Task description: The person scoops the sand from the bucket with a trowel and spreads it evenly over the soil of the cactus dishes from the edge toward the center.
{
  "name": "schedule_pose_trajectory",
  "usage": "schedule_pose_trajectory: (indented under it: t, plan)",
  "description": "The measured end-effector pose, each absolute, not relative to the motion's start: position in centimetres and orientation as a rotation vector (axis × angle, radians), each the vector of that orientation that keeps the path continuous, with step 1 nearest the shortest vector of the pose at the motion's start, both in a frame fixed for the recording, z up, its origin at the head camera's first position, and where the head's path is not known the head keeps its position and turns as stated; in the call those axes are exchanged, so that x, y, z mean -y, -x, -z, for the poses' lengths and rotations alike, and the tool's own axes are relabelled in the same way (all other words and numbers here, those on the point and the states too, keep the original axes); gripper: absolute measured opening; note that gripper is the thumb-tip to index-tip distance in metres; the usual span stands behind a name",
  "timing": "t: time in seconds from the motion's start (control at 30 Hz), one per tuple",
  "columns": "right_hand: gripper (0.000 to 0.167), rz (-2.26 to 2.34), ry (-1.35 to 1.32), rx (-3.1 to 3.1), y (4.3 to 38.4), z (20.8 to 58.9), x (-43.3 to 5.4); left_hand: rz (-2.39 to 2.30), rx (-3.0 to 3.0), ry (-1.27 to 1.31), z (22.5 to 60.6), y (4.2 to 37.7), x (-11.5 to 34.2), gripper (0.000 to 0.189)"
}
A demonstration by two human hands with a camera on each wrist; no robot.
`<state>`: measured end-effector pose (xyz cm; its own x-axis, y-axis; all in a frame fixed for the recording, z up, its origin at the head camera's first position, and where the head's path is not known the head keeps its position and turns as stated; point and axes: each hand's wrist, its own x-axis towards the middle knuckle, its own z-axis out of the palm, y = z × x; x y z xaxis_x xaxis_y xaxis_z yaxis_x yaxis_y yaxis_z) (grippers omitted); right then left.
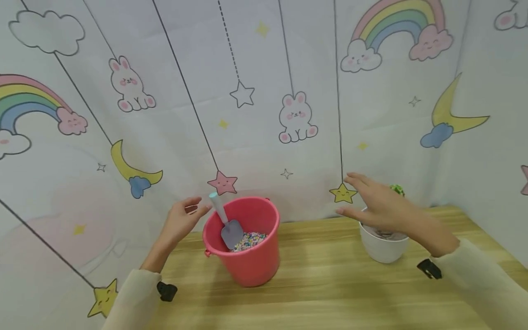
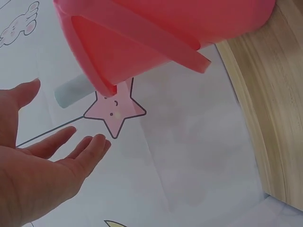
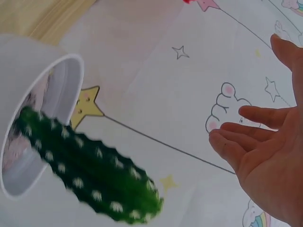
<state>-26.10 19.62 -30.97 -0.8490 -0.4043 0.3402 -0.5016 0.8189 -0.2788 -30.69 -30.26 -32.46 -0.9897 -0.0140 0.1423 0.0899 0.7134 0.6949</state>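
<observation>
My left hand (image 1: 181, 222) hovers by the left rim of a pink bucket (image 1: 253, 266), fingers loosely extended and holding nothing. Inside the bucket, a small scoop (image 1: 232, 233) with a grey blade and pale handle leans on the rim, over small multicoloured beads (image 1: 252, 239). In the left wrist view the scoop's handle end (image 2: 73, 92) pokes out near the fingers. Nothing is in my right hand (image 1: 381, 206), which overlaps a white pot (image 1: 383, 250) in the head view. A green cactus (image 3: 90, 165) grows from that pot, apart from the right fingers in the right wrist view.
The bucket and pot stand on a wood-grain table (image 1: 313, 284), bucket at left and pot at right. Behind the table hangs a white backdrop (image 1: 255, 151) printed with rabbits, stars, moons and rainbows. The bucket's pink handle (image 2: 156, 38) hangs along its side.
</observation>
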Motion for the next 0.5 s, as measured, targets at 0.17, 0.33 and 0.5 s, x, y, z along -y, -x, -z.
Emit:
schedule_pose_trajectory:
  t: [0.17, 0.33, 0.5]
  plan:
    - [0.093, -0.583, -0.746, 2.754, 26.8, 31.9, -17.9, 1.099, 2.793, 0.060, 32.5, 31.0, 30.3, 0.083]
    - [0.096, -0.573, -0.795, 2.769, 27.5, 32.6, -16.2, 1.061, 2.820, 0.083, 32.5, 31.4, 29.9, 0.085]
    - [0.106, -0.570, -0.826, 2.796, 28.2, 33.7, -14.1, 1.034, 2.833, 0.143, 32.9, 31.7, 30.1, 0.084]
